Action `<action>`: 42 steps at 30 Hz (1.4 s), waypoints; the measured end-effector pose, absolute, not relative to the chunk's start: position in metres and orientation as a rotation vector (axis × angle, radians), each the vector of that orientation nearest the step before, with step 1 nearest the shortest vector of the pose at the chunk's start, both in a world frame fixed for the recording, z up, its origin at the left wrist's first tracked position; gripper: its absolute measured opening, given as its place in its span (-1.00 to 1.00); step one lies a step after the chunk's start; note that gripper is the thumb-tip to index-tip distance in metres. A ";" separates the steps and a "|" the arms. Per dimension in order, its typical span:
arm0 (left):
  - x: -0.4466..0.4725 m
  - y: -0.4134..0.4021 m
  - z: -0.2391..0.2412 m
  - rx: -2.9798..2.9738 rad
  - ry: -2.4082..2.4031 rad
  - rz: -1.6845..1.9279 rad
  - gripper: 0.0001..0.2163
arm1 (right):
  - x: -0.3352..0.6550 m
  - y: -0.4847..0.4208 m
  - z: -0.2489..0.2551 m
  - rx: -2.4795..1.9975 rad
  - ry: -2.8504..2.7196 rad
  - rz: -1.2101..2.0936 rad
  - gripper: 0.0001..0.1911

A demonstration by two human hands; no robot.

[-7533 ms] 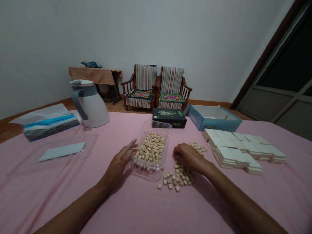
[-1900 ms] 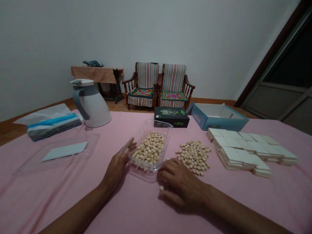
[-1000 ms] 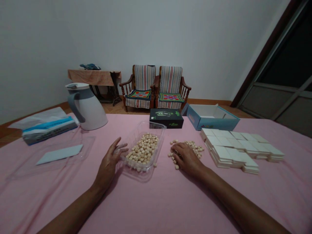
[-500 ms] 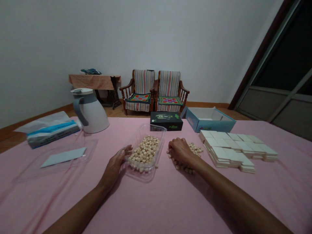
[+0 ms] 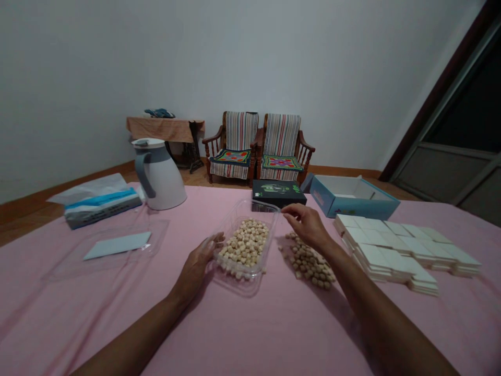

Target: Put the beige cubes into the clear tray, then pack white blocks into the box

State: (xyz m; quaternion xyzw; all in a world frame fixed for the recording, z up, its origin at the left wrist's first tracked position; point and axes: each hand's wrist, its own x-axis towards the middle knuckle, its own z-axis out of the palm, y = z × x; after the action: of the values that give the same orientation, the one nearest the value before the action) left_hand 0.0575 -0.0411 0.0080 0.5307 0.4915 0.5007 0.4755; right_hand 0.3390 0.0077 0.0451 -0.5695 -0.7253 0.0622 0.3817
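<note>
A clear plastic tray [image 5: 250,288], tilted a little, holds many small pale cube-like wooden pieces [image 5: 248,241]. My left hand [image 5: 200,261] grips the tray's left side, its fingers bent at the rim. At the tray's far right corner my right hand [image 5: 307,223] has thumb and fingers closed on the rim. A loose heap of the same kind of pieces [image 5: 313,265] lies on the pink cloth under and in front of my right hand. Right of it stand stacks of thin square wooden tiles [image 5: 391,243].
Behind the tray sits a black box [image 5: 278,193], with an open blue box [image 5: 354,201] to its right. On the left are a white and grey jug [image 5: 166,180], a tissue pack [image 5: 102,206] and a clear plastic lid [image 5: 160,235] with a pale strip [image 5: 117,245].
My right hand has left the heap of pieces and moved up to the tray's far right corner, uncovering the heap. The whole view has shifted slightly; my left hand stays at the tray.
</note>
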 end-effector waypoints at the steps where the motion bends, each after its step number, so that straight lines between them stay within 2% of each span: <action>1: 0.058 -0.041 0.008 1.305 1.192 1.229 -0.50 | 0.348 0.012 0.038 -1.553 -1.889 0.121 -0.80; 7: 0.056 -0.041 0.008 1.306 1.161 1.239 -0.51 | 0.371 0.016 0.010 -1.986 -2.218 0.050 -0.70; 17: 0.057 -0.040 0.006 1.248 1.157 1.237 -0.48 | 0.366 0.021 0.010 -1.992 -2.291 0.153 -0.72; 24: 0.055 -0.039 0.003 1.266 1.157 1.224 -0.49 | 0.364 0.019 0.003 -2.058 -2.206 0.009 -0.80; 28: 0.054 -0.037 0.002 1.330 1.162 1.234 -0.49 | 0.364 0.020 0.012 -1.928 -2.020 -0.006 -0.87; 33: 0.055 -0.040 0.006 1.369 1.128 1.277 -0.50 | 0.367 0.018 0.028 -1.763 -1.953 0.043 -0.80; 42: 0.056 -0.041 0.006 1.248 1.162 1.200 -0.49 | 0.377 0.019 0.009 -2.210 -2.166 0.091 -0.66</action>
State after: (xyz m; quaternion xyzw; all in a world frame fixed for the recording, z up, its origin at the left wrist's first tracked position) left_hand 0.0561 -0.0405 0.0060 0.5169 0.4812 0.4970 0.5042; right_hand 0.3768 0.0193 0.0095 -0.7137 -0.6995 0.0294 0.0229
